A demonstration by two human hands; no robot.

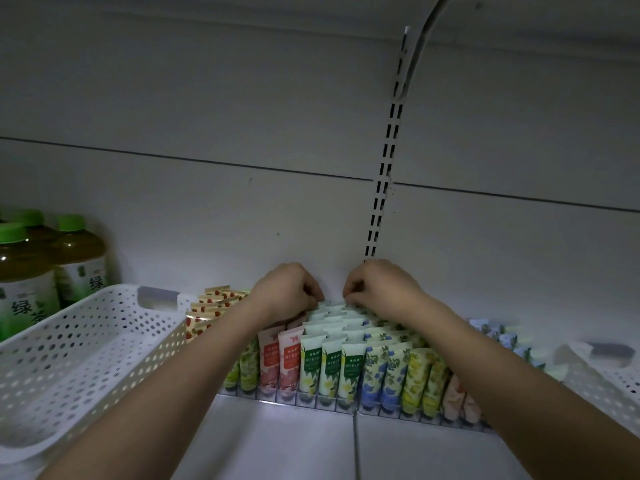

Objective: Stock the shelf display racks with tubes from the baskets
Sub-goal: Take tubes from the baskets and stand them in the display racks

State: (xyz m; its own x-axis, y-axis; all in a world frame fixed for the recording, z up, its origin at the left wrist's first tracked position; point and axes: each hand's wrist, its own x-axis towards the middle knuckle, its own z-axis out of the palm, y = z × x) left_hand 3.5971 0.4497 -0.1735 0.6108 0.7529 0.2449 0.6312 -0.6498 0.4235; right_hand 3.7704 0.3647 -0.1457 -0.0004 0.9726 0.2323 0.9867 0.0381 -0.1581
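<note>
We take this for a shop. A slotted upright rail (pixel 382 181) climbs the white back panel, the fitting of retail shelving. Below the rail, many printed tubes (pixel 330 367) stand in sorted rows behind a clear front rack. Far left of the rail stand identical green-capped tea bottles (pixel 24 271).

Both bare forearms reach forward — left hand (pixel 287 289) and right hand (pixel 377 287) side by side, knuckles up, fingers curled down.

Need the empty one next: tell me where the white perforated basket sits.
Head view, left side: the white perforated basket sits between green-capped tea bottles and the tube rack.
</note>
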